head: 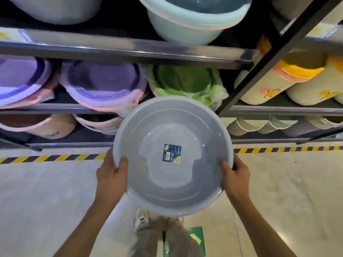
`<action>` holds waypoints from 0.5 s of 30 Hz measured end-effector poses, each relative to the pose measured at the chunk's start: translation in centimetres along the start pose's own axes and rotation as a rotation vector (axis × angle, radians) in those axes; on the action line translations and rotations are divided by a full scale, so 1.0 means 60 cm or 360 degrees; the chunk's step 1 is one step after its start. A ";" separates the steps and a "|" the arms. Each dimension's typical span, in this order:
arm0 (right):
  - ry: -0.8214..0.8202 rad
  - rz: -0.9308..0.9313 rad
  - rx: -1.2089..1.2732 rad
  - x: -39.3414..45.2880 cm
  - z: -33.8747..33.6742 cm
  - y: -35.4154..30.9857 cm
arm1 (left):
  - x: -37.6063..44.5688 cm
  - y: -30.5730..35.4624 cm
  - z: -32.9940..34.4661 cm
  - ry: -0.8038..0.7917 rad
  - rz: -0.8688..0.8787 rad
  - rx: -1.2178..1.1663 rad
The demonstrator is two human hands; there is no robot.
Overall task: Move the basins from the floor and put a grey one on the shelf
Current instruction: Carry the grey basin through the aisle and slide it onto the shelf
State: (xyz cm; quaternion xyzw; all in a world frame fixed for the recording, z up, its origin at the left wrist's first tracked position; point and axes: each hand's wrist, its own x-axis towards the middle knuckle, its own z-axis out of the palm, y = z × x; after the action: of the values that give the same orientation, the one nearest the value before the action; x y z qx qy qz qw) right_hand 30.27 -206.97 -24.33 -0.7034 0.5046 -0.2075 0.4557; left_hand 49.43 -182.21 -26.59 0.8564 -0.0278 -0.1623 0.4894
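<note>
Head view: both hands clamp the grey basin (172,154) by its rim. Left hand (111,178) is wrapped on the lower-left edge, thumb over the lip & inside, fingers presumably under the wall (hidden). Right hand (236,178) mirrors it on the lower-right edge, thumb on the lip. Basin is held in the air in front of the shelving, mouth tipped toward the camera, well clear of the floor (46,191); its top edge overlaps the green basins (182,78) on the middle shelf in the view, contact can't be judged.

Handling, as a guess: thin moulded plastic, empty, so light; wall prob flexes a bit if squeezed hard. Surface looks smooth & glossy w/ glare, so slick; the rolled rim is the sure hold, opposite sides as now. Not fragile, but would bounce & roll if dropped. Blue label (171,152) sits inside on the bottom.

Outward: purple basins (104,84) left on the same shelf, pale blue-green stack (185,25) above, cream patterned tubs (269,84) right of the black upright (259,71). Shelves look packed, so a free slot isn't obvious. Striped hazard tape (55,158) runs along the shelf foot.
</note>
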 end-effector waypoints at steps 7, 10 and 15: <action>-0.0179 0.0044 -0.0031 0.069 0.099 0.165 | 0.051 -0.169 0.106 -0.0016 -0.0104 0.0178; -0.0207 0.0103 -0.0026 0.098 0.153 0.250 | 0.081 -0.251 0.154 -0.0023 -0.0143 0.0269; -0.0235 0.0106 -0.0117 0.148 0.247 0.413 | 0.141 -0.400 0.245 -0.0064 -0.0180 0.0382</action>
State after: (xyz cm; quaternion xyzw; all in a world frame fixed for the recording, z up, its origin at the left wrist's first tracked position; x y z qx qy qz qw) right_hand 32.10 -210.43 -54.27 -0.7158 0.5002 -0.1211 0.4720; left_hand 50.27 -183.65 -55.93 0.9055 -0.0085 -0.2022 0.3729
